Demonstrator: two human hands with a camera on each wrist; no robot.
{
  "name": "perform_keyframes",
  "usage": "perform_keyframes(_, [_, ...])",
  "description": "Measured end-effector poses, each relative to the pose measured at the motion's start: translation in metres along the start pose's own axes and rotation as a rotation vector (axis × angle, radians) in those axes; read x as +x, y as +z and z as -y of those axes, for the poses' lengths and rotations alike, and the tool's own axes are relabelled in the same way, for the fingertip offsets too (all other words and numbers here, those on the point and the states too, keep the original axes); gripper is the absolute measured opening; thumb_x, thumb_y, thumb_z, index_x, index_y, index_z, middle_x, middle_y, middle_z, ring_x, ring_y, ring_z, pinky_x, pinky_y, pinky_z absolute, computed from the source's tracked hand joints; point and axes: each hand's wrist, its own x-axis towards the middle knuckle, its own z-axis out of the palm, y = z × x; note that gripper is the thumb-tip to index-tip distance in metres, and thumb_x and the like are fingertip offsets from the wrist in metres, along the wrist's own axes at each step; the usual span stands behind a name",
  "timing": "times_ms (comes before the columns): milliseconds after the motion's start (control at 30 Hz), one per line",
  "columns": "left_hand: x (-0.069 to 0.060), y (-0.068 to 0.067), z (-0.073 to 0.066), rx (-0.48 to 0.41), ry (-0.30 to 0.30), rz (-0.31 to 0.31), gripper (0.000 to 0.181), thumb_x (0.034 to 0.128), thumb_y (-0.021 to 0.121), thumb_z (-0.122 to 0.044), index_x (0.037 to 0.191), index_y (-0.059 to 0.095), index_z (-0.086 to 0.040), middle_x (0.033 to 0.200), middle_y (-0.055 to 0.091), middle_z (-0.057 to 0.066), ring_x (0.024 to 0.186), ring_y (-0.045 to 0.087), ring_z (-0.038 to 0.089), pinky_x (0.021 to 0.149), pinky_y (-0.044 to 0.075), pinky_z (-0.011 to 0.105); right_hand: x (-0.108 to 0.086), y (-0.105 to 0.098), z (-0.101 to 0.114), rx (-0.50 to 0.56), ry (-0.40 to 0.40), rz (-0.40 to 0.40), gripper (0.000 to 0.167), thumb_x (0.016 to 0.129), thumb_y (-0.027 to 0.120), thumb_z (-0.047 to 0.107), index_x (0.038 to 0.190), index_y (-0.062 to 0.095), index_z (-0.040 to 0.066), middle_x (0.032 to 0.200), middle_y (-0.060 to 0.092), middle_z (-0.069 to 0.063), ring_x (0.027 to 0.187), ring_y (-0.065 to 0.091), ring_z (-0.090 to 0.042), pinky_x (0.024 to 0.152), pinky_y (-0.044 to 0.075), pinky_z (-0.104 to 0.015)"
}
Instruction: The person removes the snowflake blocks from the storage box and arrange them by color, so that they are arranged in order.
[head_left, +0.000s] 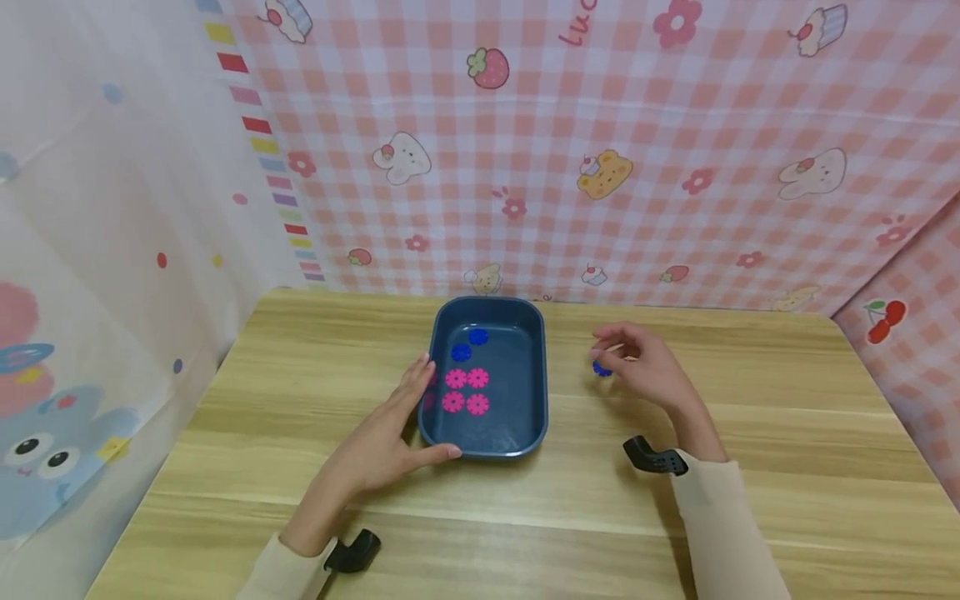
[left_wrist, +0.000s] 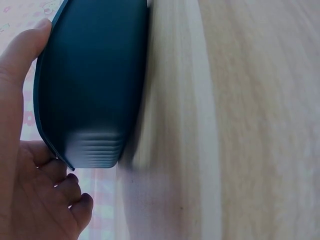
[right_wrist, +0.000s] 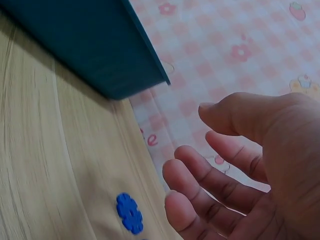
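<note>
1. Touching the tray (head_left: pixel 520 375) at left and near rims with left grip (head_left: pixel 378 446) spread apart.
2. Hovering, right grip (head_left: pixel 651 368) apart, near loose blue disc (right_wrist: pixel 130 213) on surface (head_left: pixel 780 417), right of tray.
3. Inside, leftward: two blue discs (head_left: pixel 461 352) far, four pink discs (head_left: pixel 477 378) near.

Bare right hand (right_wrist: pixel 285 165): fingers loosely bent, thumb apart. Flat blue notched disc (right_wrist: pixel 125 211): on wood-grain tabletop (right_wrist: pixel 40 150), clear of hand. Dark teal straight-edged tray (right_wrist: pixel 85 45): upper left. Pink-and-white checked cloth (right_wrist: pixel 200 50): behind hand.
</note>
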Motion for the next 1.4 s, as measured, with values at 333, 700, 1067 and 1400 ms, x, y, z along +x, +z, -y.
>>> perform_keyframes(333, [0.000,-0.002,-0.002,-0.010,-0.002,-0.009,0.123,0.0748,0.066,-0.084,0.166,0.003,-0.031,0.173,-0.004,-0.015,0.161,0.012,0.024,0.124,0.028,0.059,0.003,0.013,0.019,0.006,-0.093,0.012,0.045,0.098,0.071,0.017,0.140,0.058,0.010,0.122,0.068,-0.021,0.102,0.069,-0.030,0.075,0.058,-0.028])
perform_keyframes(700, [0.005,0.003,-0.005,-0.021,0.015,0.010,0.122,0.0752,0.068,-0.082,0.166,0.004,-0.032,0.174,-0.003,-0.013,0.161,0.013,0.025,0.122,0.032,0.060,0.000,0.022,0.035,0.000,-0.128,0.024,0.051,0.098,0.070,0.016,0.145,0.052,0.013,0.130,0.065,-0.019,0.106,0.067,-0.027,0.088,0.055,-0.031])
perform_keyframes(1067, [0.002,0.001,0.000,0.005,0.010,-0.005,0.123,0.0752,0.068,-0.082,0.166,0.003,-0.032,0.175,-0.001,-0.008,0.161,0.013,0.025,0.123,0.030,0.058,0.016,0.038,0.070,-0.024,-0.155,0.091,0.060,0.094,0.077,0.028,0.147,0.051,0.016,0.134,0.064,-0.014,0.116,0.063,-0.030,0.098,0.053,-0.044])
perform_keyframes(1400, [0.001,0.001,-0.001,-0.004,0.004,-0.009,0.121,0.0764,0.071,-0.078,0.166,0.005,-0.030,0.175,0.002,-0.006,0.161,0.014,0.025,0.124,0.029,0.059,0.038,0.054,0.092,-0.096,-0.167,0.172,0.065,0.093,0.077,0.030,0.149,0.048,0.016,0.133,0.064,-0.011,0.114,0.063,-0.028,0.097,0.053,-0.044])
